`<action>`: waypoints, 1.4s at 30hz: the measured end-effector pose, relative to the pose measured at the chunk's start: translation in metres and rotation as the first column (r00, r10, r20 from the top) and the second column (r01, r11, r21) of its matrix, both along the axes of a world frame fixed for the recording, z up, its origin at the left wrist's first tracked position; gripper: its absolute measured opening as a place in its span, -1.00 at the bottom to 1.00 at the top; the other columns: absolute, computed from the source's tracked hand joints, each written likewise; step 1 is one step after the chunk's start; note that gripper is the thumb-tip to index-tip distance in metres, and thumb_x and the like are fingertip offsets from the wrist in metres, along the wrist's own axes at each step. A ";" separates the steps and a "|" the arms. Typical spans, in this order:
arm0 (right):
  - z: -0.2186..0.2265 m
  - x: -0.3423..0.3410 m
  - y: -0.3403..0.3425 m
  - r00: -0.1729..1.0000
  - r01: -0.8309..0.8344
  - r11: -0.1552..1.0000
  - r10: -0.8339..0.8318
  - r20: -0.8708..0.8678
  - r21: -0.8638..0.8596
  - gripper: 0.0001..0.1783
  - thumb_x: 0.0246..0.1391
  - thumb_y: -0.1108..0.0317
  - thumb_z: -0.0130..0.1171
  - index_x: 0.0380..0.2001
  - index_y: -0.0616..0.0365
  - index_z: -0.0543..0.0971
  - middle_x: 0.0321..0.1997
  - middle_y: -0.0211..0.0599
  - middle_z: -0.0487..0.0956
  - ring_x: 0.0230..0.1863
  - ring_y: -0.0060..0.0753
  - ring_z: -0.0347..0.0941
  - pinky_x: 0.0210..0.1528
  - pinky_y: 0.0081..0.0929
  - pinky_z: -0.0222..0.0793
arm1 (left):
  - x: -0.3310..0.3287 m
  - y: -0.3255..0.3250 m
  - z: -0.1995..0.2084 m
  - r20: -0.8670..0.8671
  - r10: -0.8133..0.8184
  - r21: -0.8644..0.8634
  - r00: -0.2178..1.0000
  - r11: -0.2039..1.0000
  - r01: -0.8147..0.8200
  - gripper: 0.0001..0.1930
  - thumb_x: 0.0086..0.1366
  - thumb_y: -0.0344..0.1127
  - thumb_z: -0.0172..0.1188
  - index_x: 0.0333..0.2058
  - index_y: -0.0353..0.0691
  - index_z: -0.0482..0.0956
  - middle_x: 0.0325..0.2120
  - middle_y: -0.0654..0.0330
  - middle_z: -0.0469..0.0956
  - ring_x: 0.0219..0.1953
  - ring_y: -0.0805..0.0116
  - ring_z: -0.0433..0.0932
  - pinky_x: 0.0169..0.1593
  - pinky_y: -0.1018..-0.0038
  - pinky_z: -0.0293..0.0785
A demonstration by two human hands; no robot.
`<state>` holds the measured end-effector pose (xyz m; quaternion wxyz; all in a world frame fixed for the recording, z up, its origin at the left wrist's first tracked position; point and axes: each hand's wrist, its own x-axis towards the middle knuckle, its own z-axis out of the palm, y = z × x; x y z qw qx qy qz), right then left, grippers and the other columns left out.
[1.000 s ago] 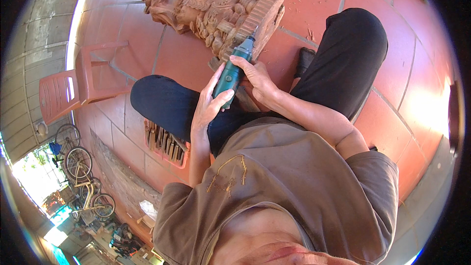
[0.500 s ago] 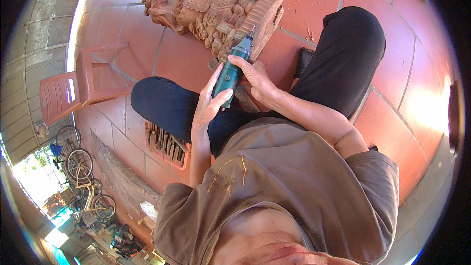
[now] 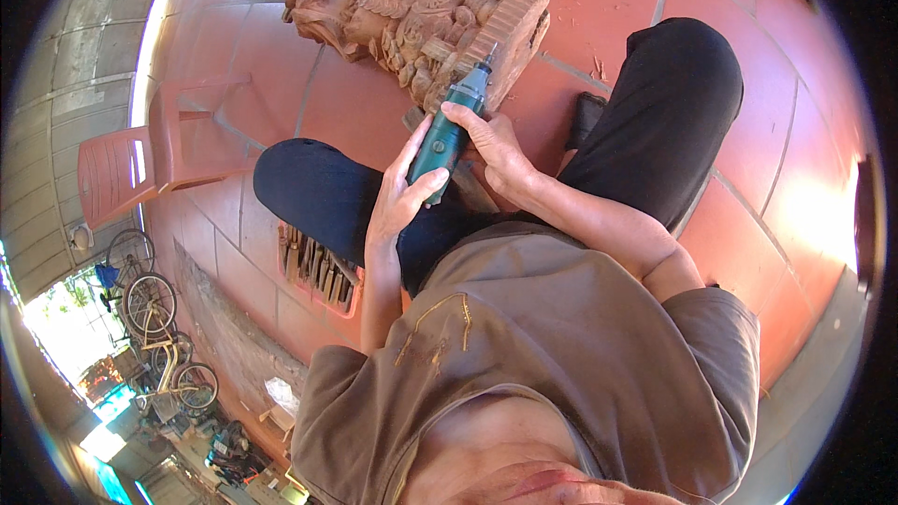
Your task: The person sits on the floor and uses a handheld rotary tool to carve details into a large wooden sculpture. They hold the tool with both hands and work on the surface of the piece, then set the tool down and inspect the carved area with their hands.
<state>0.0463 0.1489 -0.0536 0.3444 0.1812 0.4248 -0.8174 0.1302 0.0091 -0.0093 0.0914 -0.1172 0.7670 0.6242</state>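
Between both my hands is a green die grinder (image 3: 440, 143) with a grey nose and a thin metal bit pointing up and away. My left hand (image 3: 400, 201) wraps its rear end, thumb across the body. Near the nose, my right hand (image 3: 491, 145) grips the front part, with its thumb on top. Just beyond the tool lies a carved wooden statue (image 3: 402, 14) on its side, its slatted base turned toward the right. The bit's tip overlaps the base in view; whether it touches the wood I cannot tell.
A pink tray (image 3: 348, 304) of wood-handled chisels sits beside my left knee. A reddish plastic chair (image 3: 168, 145) stands farther left. Wood chips (image 3: 599, 65) lie on the red floor tiles. Bicycles (image 3: 154, 309) and a long plank (image 3: 224, 318) are at the lower left.
The view has shifted slightly, so the statue sits a little farther right. Both my hands keep the same hold on the die grinder.
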 end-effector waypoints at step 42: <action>-0.024 0.001 -0.005 1.000 -0.016 0.999 0.016 0.010 0.035 -0.47 -0.04 0.07 0.41 -0.17 0.29 0.53 -0.28 -0.28 0.60 -0.29 -0.43 0.53 -0.20 -0.40 0.47 | 0.002 0.002 0.003 0.106 0.016 0.069 0.994 0.997 -0.023 -0.22 0.21 -0.21 0.24 0.37 -0.21 0.16 -0.22 0.19 0.51 -0.44 0.57 0.41 -0.41 0.63 0.37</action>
